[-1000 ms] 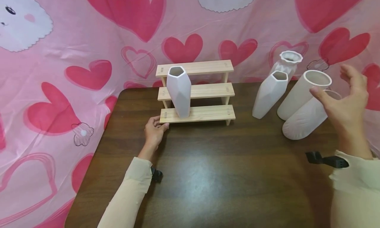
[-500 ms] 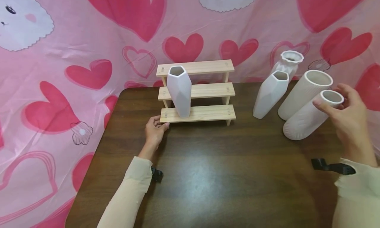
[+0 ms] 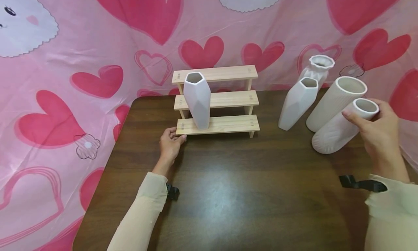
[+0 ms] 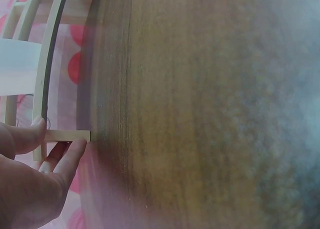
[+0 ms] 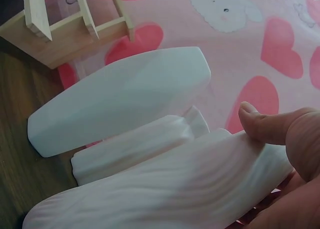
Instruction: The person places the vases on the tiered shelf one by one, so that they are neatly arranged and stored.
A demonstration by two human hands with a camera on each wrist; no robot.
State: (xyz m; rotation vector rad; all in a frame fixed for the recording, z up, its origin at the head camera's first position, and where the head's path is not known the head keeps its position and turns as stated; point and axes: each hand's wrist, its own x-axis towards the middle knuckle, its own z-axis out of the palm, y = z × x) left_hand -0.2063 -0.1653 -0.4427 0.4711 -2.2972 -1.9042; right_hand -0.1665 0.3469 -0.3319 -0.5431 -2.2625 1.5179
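My right hand [image 3: 380, 129] grips a white vase with a carved, wavy surface [image 3: 337, 129] near its rim, thumb in front and fingers hidden behind. In the right wrist view that carved vase [image 5: 150, 189] fills the lower part, with the thumb laid along its upper end. At the left, my left hand [image 3: 169, 144] holds the front corner of a three-step wooden stand [image 3: 228, 124]. The left wrist view has its thumb on the step's edge and its fingers against the stand's short leg [image 4: 67, 135]. A faceted white vase [image 3: 197, 102] stands on the lowest step.
Beside the held vase stand a ribbed white cylinder vase [image 3: 333, 104], another faceted vase [image 3: 298, 106] and a white vase with a scalloped rim [image 3: 315, 71]. All are on the dark wooden table [image 3: 228, 193]. A pink heart-print cloth [image 3: 267, 26] hangs behind.
My right hand has come down from above the carved vase and closed around its upper end. The left hand and the stand have stayed in place.
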